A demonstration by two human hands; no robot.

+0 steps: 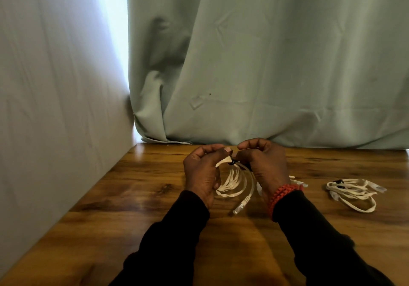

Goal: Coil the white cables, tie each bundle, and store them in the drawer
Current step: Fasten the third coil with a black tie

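Both the left hand [202,173] and right hand [264,166] pinch the coil's [234,181] black tie [232,161]; a tied bundle [354,194] lies at 3 o'clock.

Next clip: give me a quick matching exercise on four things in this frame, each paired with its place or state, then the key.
Things:
1. coiled cable
2. tied bundle
3. beaded bracelet
4. black tie

Places or states:
A. lying alone on the wooden table, far right
B. wrapped at the top of the coil
C. held between the left hand and the right hand
D. on the right wrist

Pairs: 1-C, 2-A, 3-D, 4-B
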